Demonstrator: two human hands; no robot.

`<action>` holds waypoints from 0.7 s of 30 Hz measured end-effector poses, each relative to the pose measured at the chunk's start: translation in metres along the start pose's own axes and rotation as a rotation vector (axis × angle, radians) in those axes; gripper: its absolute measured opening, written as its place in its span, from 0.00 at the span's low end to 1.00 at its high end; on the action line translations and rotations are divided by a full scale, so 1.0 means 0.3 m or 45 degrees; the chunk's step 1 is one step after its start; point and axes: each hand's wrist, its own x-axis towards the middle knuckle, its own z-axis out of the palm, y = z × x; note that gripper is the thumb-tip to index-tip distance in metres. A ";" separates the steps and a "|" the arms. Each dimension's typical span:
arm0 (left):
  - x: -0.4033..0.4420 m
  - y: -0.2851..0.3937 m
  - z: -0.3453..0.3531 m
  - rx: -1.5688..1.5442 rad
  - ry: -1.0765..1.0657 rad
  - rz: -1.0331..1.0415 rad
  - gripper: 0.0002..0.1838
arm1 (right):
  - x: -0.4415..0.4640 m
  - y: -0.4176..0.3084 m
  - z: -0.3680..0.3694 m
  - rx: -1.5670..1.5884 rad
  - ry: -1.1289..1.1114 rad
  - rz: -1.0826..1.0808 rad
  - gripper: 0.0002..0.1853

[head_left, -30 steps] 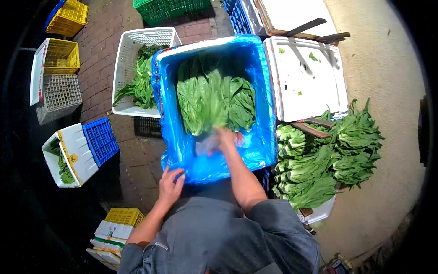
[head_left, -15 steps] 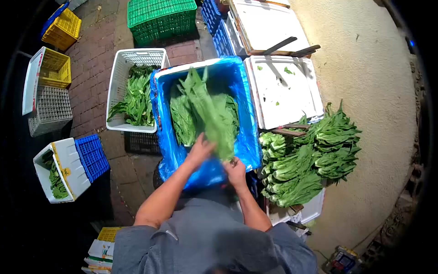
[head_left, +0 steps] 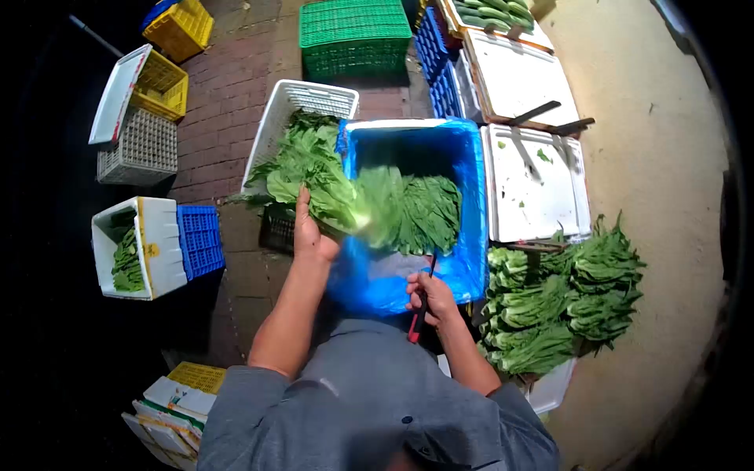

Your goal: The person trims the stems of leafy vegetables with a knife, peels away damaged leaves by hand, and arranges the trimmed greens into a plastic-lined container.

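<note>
My left hand [head_left: 312, 235] holds a leafy green bunch [head_left: 314, 177] from below, its pale stem end pointing right, over the left rim of a blue-lined box [head_left: 473, 204]. The fingers stretch up along the leaves. In my right hand [head_left: 432, 297], closed in front of the box, is a knife [head_left: 419, 318] with a red and black handle, blade pointing up. More leafy greens [head_left: 428, 213] lie inside the box. Behind the held bunch stands a white crate [head_left: 330, 98] with greens in it.
Stacked greens [head_left: 542, 306] lie at the right, below a white foam lid [head_left: 542, 184] with leaf scraps. A green crate [head_left: 353, 39] stands at the back. At the left are a white foam box [head_left: 162, 239], a blue crate [head_left: 200, 242] and a grey crate [head_left: 141, 145].
A leafy bunch has moved from over the box to its left side, supported by my left hand. My right hand has come away from the bunch, and the knife now shows in it.
</note>
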 end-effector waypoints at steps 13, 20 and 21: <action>0.025 0.194 -0.180 -0.165 0.359 0.057 0.32 | 0.087 0.181 0.050 -0.294 0.050 0.074 0.17; 0.042 0.217 -0.189 -0.182 0.322 0.011 0.34 | 0.146 -0.105 0.559 -1.540 -0.206 -1.206 0.36; 0.045 0.212 -0.192 -0.146 0.331 0.025 0.34 | 0.174 -0.104 0.595 -1.556 -0.224 -1.280 0.38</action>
